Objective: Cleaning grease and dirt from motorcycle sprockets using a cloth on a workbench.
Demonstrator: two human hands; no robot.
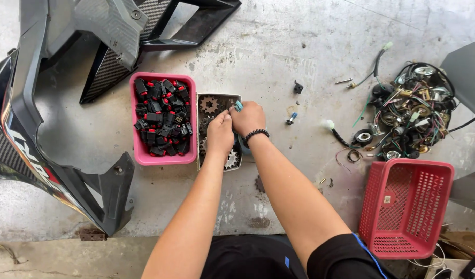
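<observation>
Both hands, left (220, 135) and right (248, 118), curl closed over the box of sprockets (210, 105); what they grip is hidden. Sprockets look heavy, stiff, toothed; best held by rims.

Both forearms are bare. The right hand (248, 117) wears a ring with a turquoise stone (239, 106), and a bracelet of black beads (256, 135) circles its wrist. The left hand (220, 135) is unadorned. A black short sleeve with thin blue piping (369, 254) covers the right upper arm.
</observation>
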